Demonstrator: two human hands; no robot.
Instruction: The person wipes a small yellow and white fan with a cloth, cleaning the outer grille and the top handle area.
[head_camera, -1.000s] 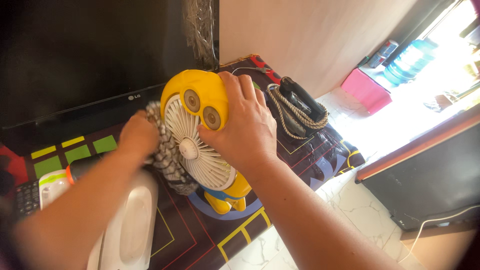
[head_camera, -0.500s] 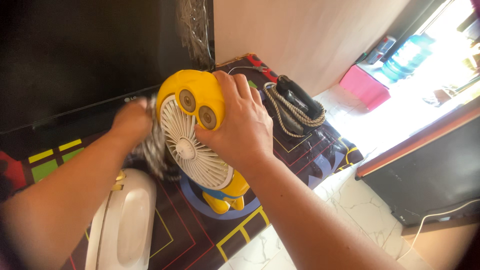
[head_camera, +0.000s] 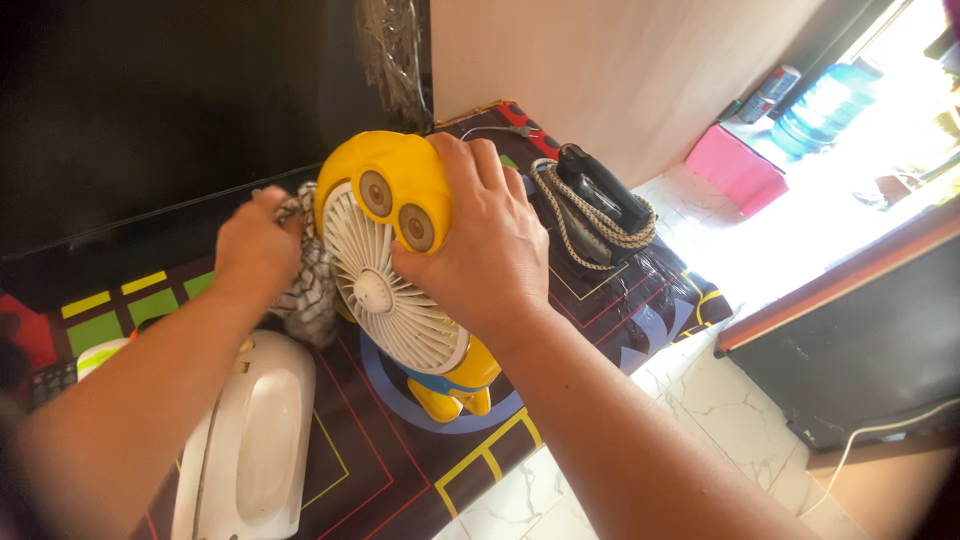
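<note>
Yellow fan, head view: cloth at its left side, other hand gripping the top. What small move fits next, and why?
Probably draw the cloth down the fan's left side toward the base. The left hand presses the cloth high against that side, beside the white grille, while the right hand clamps the top and steadies it on the mat, so the lower side looks not yet covered.

Head view, steeply down, close over table (head_camera: 400, 470)

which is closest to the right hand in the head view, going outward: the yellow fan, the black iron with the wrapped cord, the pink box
1. yellow fan: gripped by the right hand at its top.
2. black iron: on the mat just beyond the hand, toward the wall.
3. pink box: farthest, on the floor by the bright doorway.
</note>
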